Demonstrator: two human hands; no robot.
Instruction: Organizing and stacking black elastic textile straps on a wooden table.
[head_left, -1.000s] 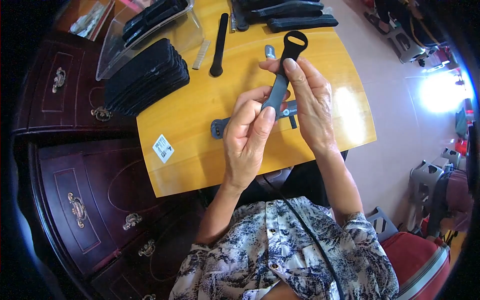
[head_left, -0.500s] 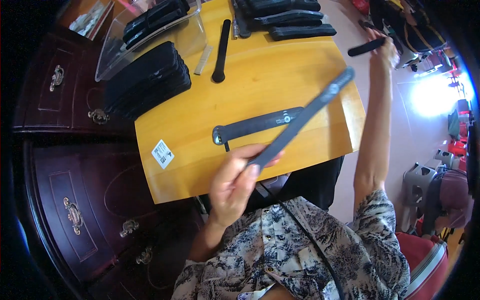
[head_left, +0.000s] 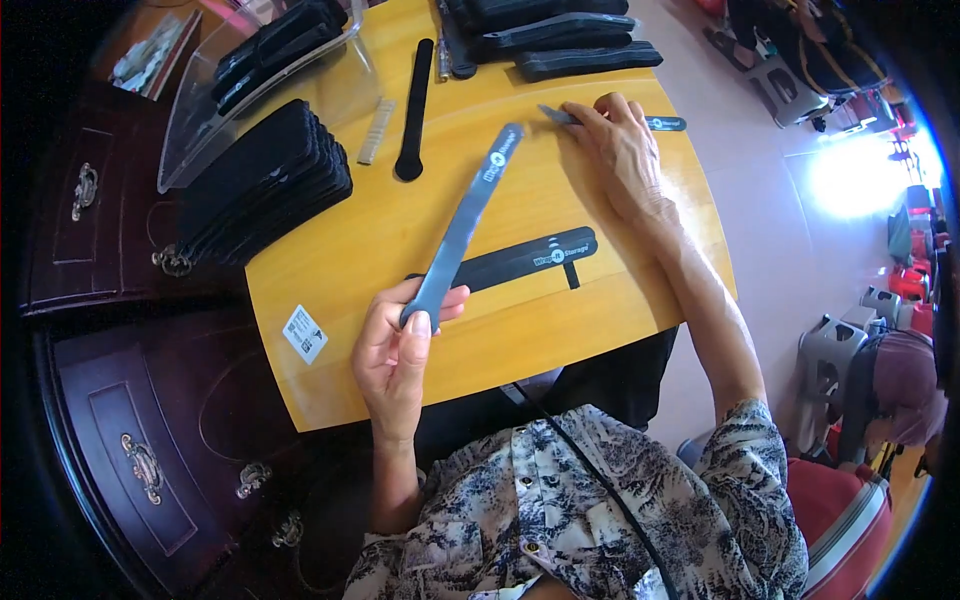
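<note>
Upright between the thumb and fingers of my left hand is a black hook-and-loop strap with white print; its free end points up and away. Behind it a second printed black strap lies flat on the yellow table, a short dark tab sticking out from under its near edge. My right hand is at the table's far right, its fingers closed over a third black strap. That strap's ends show on both sides of the hand; its middle is hidden.
A stack of black straps stands at the left beside a clear plastic bin. Bundled straps lie at the far edge. A round-ended strap, a beige strip and a white label are on the table. Dark drawers adjoin left.
My right hand has come from beyond the table's right edge to its far right area, bringing its strap down there. My left hand has moved left, tilting its strap more upright.
</note>
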